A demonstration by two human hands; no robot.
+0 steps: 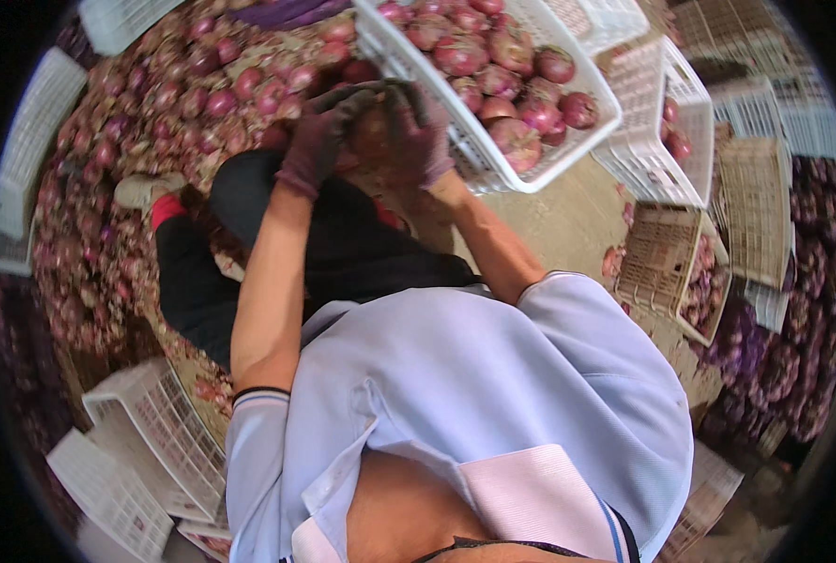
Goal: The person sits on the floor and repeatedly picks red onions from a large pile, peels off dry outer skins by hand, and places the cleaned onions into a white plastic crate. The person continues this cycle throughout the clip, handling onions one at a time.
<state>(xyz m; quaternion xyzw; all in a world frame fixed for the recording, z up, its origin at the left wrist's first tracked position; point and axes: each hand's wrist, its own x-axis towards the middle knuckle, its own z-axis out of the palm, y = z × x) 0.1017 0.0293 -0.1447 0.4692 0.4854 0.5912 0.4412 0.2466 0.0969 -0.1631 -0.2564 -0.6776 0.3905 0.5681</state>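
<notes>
My left hand and my right hand, both in dark-palmed maroon work gloves, curl around a red onion between them. Shadow and the fingers hide part of that onion. Close beyond my right hand stands a white plastic crate, its slatted side near the glove. Red onions fill much of its inside. To the left of my left hand spreads a large heap of loose red onions, mixed with dry skins.
More white crates stand to the right, one holding onions. A tan crate lies tilted with small onions inside. Filled purple mesh sacks are stacked at far right. White crates lie at lower left. A purple mesh bag rests on the heap.
</notes>
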